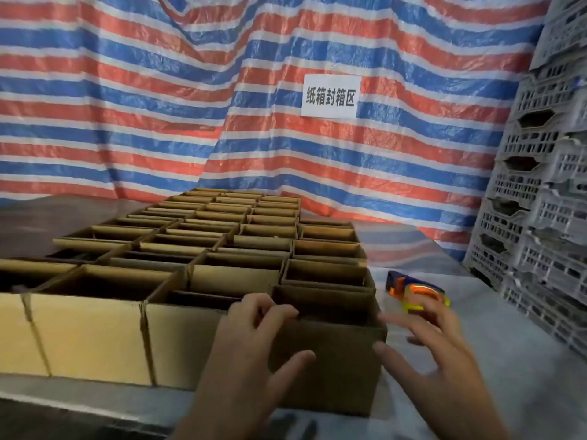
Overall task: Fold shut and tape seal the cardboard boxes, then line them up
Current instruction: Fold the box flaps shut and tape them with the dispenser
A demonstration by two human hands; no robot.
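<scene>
A: Surface and room, quick.
B: Worktop [476, 360] covered in pale, wrinkled plastic sheeting. Behind it hangs a woven tarp [127, 90] in red, blue and white stripes, creased and sagging. A white paper sign [330, 96] with black characters is stuck on it. On the right there's a stack of grey plastic crates [540, 201] with perforated walls.
A: Task things?
B: Cardboard boxes [222, 236], tan and corrugated, tops open, packed touching in rows from the near edge back toward the tarp. At the near right corner of the block is one dark box [330, 369], a deeper brown and also open. The tape dispenser [416, 289], orange, yellow and blue plastic, lies on the sheeting just right of the boxes, partly behind the right fingers.
A: Hands?
B: The left hand [251, 347] has its fingers curled over the dark box's near rim and its thumb on the front face, so that grip is holding the wall. The right hand [435, 347] is spread wide beside the box's right corner with the thumb tip at the edge, grip holding nothing. It's motion-blurred.
</scene>
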